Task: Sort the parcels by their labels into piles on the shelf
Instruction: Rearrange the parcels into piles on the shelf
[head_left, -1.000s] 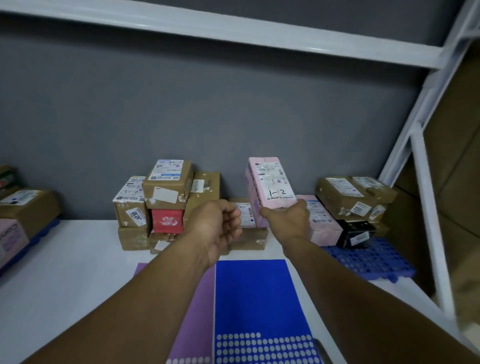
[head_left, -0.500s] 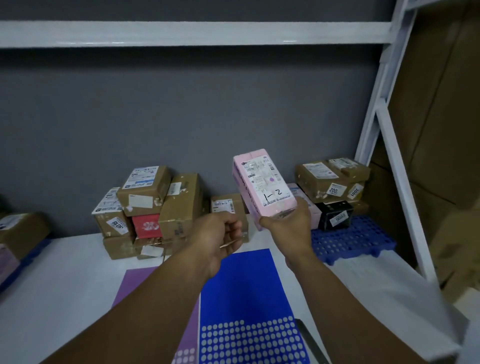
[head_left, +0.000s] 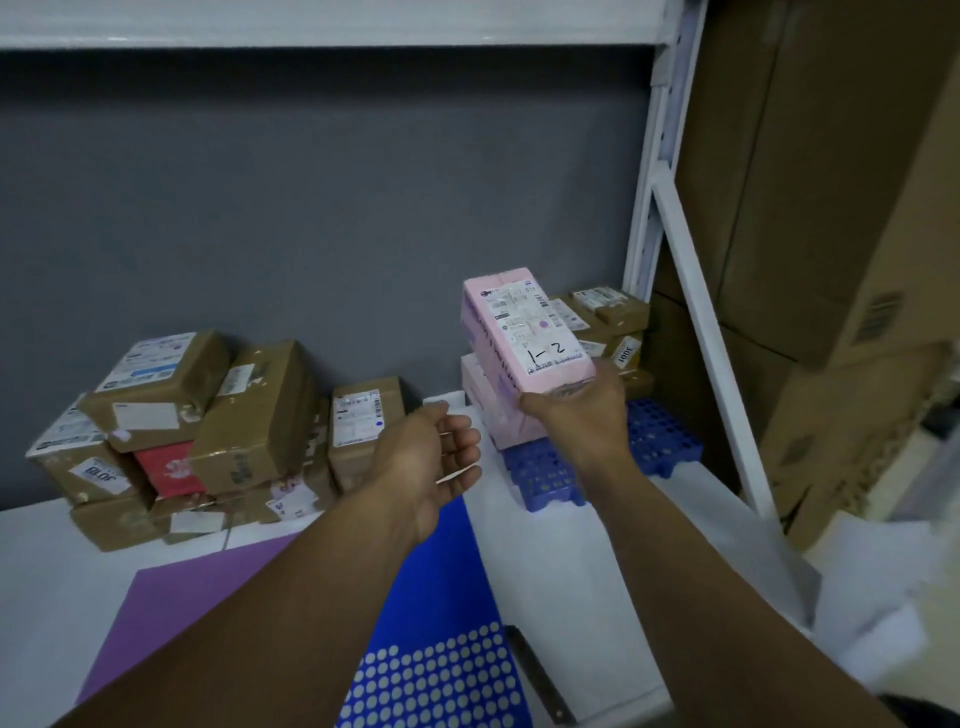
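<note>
Right hand (head_left: 576, 415), right of centre in the frame, grips a pink parcel (head_left: 511, 358) by its near end, thumb on the left side and fingers curled under it. The parcel is held off the shelf (head_left: 52, 571), tilted with its far end up, and its white label (head_left: 535, 327) faces the camera with "1-2" handwritten on it. Left hand (head_left: 436, 457), at centre frame, hangs in the air just left of the parcel without touching it, fingers half curled and palm turned toward the right; pale slivers show between the fingers, and I cannot tell whether it holds anything.

Just behind and below the held parcel, a second pink one (head_left: 488, 410) lies on a blue pallet (head_left: 660, 441), with brown boxes (head_left: 608, 312) stacked behind it at centre right. At the left of the frame sits a pile of brown parcels (head_left: 249, 410) with a red one (head_left: 166, 470) among them, and a single brown box (head_left: 363, 426) stands beside that pile. On the white shelf under the forearms lie a purple mat (head_left: 182, 597) and a blue dotted mat (head_left: 436, 597), side by side. Large cartons (head_left: 831, 208) fill the right edge, beyond the white upright (head_left: 649, 208).
</note>
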